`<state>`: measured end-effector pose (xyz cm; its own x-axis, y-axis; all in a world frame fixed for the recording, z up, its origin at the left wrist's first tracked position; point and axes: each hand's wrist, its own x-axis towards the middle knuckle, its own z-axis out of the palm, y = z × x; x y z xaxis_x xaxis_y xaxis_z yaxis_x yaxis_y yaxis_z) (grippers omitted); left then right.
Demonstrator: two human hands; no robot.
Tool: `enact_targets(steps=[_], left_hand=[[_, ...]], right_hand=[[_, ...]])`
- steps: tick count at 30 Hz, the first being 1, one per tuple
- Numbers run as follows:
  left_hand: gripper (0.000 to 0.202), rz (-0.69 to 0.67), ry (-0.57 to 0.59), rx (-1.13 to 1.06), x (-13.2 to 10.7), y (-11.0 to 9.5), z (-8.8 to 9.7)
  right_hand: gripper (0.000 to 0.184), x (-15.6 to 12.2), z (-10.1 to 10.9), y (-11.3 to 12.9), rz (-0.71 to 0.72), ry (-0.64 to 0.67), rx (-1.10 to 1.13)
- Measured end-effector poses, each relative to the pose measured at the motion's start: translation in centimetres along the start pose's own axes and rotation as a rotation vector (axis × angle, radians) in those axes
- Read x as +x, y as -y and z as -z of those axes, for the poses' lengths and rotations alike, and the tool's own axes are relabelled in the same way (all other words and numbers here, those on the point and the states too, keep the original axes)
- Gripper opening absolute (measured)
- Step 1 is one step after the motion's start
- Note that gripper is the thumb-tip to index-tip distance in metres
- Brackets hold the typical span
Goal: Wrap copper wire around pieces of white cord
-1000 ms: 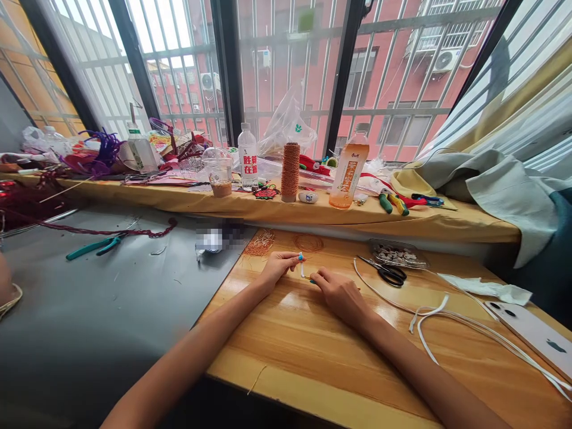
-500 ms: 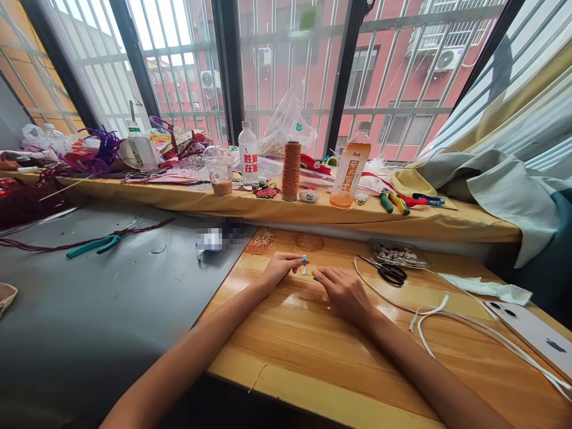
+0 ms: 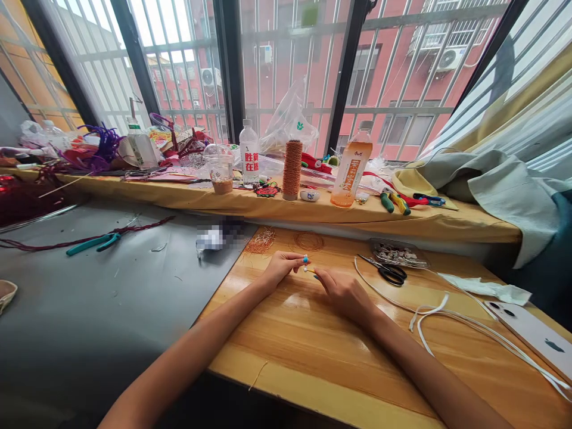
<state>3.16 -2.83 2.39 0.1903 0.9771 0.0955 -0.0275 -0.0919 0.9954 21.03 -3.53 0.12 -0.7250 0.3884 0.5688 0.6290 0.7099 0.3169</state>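
Both hands rest on the wooden table (image 3: pixel 313 351), fingertips meeting over a tiny piece. My left hand (image 3: pixel 281 266) is pinched shut; a small white bead (image 3: pixel 305 268) shows just beyond its blue-painted fingertips. My right hand (image 3: pixel 342 291) is also pinched, its fingers closed on something thin I cannot make out, right beside the bead. Copper wire scraps (image 3: pixel 260 241) and a small copper wire coil (image 3: pixel 308 241) lie just beyond the hands.
Scissors (image 3: pixel 388 271), a bead tray (image 3: pixel 397 253), white cord (image 3: pixel 429 313), a tissue (image 3: pixel 485 288) and a phone (image 3: pixel 534 335) lie to the right. On the sill stand a copper spool (image 3: pixel 292 170), bottles and pliers. Teal pliers (image 3: pixel 93 243) lie on the grey mat.
The two hands have drawn slightly closer, the bead end shifting a little to the right. A hand at the far left edge has withdrawn out of view.
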Motion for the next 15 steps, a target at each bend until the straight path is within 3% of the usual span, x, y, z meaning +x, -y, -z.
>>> enact_targets(steps=[9,15], left_hand=[[0.025,-0.007,-0.008,-0.002,0.15,0.33,0.03],[0.028,-0.005,-0.009,0.006,0.40,0.72,0.20]], right_hand=[[0.024,0.69,0.30,0.42,-0.108,0.015,-0.113],[0.021,0.64,0.18,0.31,-0.072,0.011,-0.109]])
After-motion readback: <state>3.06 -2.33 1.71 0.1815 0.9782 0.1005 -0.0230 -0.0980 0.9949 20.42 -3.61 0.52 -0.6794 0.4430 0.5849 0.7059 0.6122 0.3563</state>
